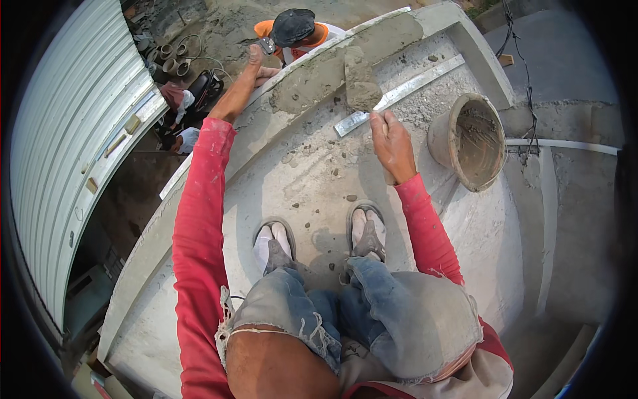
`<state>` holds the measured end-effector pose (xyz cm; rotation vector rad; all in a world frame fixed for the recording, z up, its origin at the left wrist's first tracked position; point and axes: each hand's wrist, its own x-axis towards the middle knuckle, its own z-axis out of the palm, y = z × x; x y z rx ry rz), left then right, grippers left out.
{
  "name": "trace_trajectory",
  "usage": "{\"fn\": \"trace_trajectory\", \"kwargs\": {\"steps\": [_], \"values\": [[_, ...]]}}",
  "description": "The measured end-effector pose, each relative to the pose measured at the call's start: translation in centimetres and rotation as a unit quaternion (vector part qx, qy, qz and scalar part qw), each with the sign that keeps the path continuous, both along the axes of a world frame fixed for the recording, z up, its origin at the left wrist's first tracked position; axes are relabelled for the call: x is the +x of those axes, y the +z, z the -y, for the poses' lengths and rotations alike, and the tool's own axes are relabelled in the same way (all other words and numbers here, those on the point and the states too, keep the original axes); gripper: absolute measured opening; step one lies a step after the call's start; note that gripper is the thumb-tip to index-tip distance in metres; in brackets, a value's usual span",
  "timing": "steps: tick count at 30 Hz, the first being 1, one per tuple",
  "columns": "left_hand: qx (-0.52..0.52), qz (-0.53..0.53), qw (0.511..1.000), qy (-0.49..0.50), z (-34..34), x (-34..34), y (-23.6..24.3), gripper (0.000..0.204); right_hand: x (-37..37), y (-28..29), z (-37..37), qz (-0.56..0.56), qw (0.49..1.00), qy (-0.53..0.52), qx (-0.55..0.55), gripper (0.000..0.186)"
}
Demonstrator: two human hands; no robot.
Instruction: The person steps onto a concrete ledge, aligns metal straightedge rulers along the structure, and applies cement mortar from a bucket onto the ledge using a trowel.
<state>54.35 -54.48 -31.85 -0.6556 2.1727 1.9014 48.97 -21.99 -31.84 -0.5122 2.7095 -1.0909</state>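
Note:
My right hand (393,145) grips a trowel (362,81) whose blade, coated in wet grey mortar, lies against the top of the low curved concrete parapet (232,149). Fresh mortar (309,83) covers that stretch of the ledge. At the parapet's outer edge, my left hand (256,70) is closed with the thumb raised. A pale straight strip (379,20) shows along this edge on both sides of the hand; some of the fingers' grip is hidden. A flat metal bar (419,86) lies inside the parapet, just beyond my right hand.
A mortar-smeared bucket (477,143) stands tilted to my right. Crumbs of mortar litter the slab (306,219) under my sandalled feet. Beyond the parapet, a person in a dark cap (296,28) is close to my left hand. Corrugated metal roofing (80,133) lies left; cables (528,100) hang right.

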Motion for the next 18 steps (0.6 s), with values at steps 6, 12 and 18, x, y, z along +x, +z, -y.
{"fn": "trace_trajectory", "kwargs": {"steps": [6, 12, 18], "values": [[0.009, 0.004, 1.000, -0.009, 0.4, 0.4, 0.1, 0.123, -2.8, 4.7, -4.2, -0.294, 0.922, 0.088, 0.236, 0.031], [-0.003, -0.011, 1.000, -0.016, 0.6, 0.1, -0.6, 0.122, -4.5, 6.8, -4.5, -0.295, 0.905, 0.138, 0.274, 0.031], [0.013, -0.004, 1.000, 0.002, 0.7, 0.0, -1.2, 0.126, -4.8, 8.1, -4.3, -0.265, 0.915, 0.168, 0.253, 0.033]]}}
